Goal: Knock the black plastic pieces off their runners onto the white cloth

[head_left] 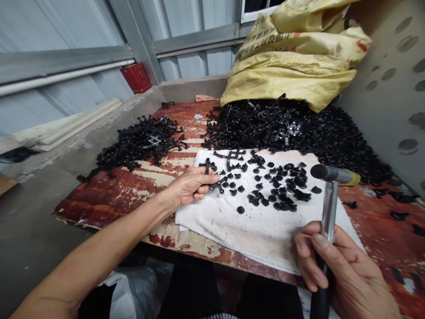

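Observation:
My left hand [191, 186] rests on the left edge of a white cloth [252, 230], its fingers pinched on a small black cross-shaped plastic part [217, 185]. My right hand [341, 270] is wrapped round the black grip of a hammer [328, 208], whose metal shaft stands upright and whose head [334, 174] hovers over the cloth's right side. Several small black round caps [282, 190] and a few more cross-shaped pieces [230, 156] lie scattered on the cloth.
The cloth lies on a worn red board [133, 186]. A large heap of black parts [299, 128] spills from a yellow sack [295, 57] at the back right. A smaller pile of cross pieces [142, 141] lies at the back left. A grey wall [388, 88] stands to the right.

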A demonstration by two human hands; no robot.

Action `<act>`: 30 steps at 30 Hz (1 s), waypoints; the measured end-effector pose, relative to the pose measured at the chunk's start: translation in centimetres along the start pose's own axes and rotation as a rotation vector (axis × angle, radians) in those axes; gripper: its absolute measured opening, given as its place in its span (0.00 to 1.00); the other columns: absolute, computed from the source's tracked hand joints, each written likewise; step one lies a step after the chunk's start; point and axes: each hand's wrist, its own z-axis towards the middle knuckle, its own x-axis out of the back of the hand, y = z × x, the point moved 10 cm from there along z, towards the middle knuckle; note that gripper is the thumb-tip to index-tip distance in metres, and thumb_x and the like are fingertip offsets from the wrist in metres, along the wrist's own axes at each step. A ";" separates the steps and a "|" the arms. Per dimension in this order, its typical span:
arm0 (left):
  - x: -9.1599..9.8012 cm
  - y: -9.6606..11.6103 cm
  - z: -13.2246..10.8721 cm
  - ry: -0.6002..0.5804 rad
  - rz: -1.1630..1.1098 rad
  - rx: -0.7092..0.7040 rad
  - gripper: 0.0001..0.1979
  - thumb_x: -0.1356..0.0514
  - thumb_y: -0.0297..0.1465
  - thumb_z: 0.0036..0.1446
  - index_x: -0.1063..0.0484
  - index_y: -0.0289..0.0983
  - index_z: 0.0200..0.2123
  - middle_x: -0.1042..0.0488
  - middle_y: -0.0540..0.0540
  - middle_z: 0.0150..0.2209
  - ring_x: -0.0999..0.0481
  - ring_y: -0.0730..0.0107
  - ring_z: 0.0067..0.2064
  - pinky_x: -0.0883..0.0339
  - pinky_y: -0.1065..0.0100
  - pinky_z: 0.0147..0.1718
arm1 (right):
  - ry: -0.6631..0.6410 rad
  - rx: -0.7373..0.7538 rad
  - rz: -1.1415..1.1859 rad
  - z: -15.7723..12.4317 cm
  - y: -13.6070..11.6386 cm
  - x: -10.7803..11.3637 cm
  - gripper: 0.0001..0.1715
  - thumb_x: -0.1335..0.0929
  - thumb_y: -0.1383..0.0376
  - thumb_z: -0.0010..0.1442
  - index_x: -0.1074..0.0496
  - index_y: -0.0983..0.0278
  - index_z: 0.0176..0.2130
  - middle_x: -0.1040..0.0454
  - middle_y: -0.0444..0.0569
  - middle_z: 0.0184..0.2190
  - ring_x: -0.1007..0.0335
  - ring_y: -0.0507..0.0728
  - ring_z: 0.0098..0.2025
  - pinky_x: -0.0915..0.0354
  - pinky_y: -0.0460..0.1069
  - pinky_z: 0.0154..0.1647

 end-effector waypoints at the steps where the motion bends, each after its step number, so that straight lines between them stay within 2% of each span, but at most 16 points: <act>1: 0.0 -0.1 0.0 0.006 0.000 0.004 0.12 0.39 0.17 0.54 0.37 0.35 0.24 0.41 0.58 0.15 0.48 0.88 0.10 0.60 0.83 0.08 | 0.008 -0.003 -0.005 0.0 0.0 0.0 0.09 0.28 0.57 0.58 0.26 0.58 0.37 0.29 0.42 0.23 0.42 0.45 0.14 0.39 0.41 0.12; 22: 0.1 0.0 0.4 0.056 0.153 0.052 0.13 0.40 0.18 0.55 0.37 0.34 0.22 0.31 0.51 0.18 0.46 0.88 0.11 0.58 0.81 0.08 | 0.029 -0.001 -0.005 -0.2 -0.1 0.0 0.08 0.29 0.58 0.58 0.27 0.58 0.37 0.29 0.43 0.23 0.42 0.45 0.14 0.39 0.42 0.13; 30: 0.2 0.0 0.3 0.082 0.138 0.062 0.14 0.39 0.18 0.54 0.38 0.35 0.21 0.34 0.53 0.16 0.47 0.88 0.10 0.59 0.81 0.08 | 0.024 -0.001 0.004 -0.3 0.0 0.1 0.08 0.29 0.58 0.58 0.27 0.58 0.38 0.29 0.42 0.23 0.43 0.45 0.14 0.39 0.42 0.12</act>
